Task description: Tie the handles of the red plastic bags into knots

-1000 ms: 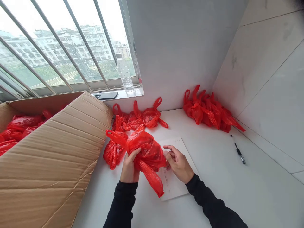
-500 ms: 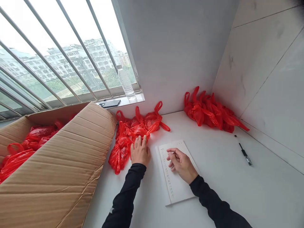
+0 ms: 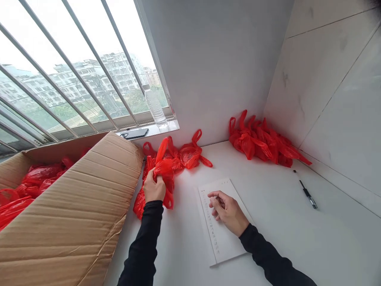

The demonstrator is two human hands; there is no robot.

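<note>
My left hand (image 3: 154,188) is closed on a red plastic bag (image 3: 165,165) at the near side of a cluster of knotted bags by the wall. Part of the held bag is hidden behind my fingers. Another red bag (image 3: 190,154) from that cluster lies just to its right. Over the white notepad (image 3: 226,234), which has a column of small writing down its left side, hovers my right hand (image 3: 228,210). Its fingers are loosely curled and partly apart, with nothing seen in them.
On the left stands a cardboard box (image 3: 89,198) holding more red bags (image 3: 44,176). A heap of red bags (image 3: 262,141) lies in the back right corner. An uncapped pen (image 3: 309,198) rests at right. On the sill are a water bottle (image 3: 155,107) and a phone (image 3: 135,134).
My left hand has moved left and taken hold of a red bag, whose top now stands higher. My right hand stays over the notepad, almost unmoved. The view has shifted slightly.
</note>
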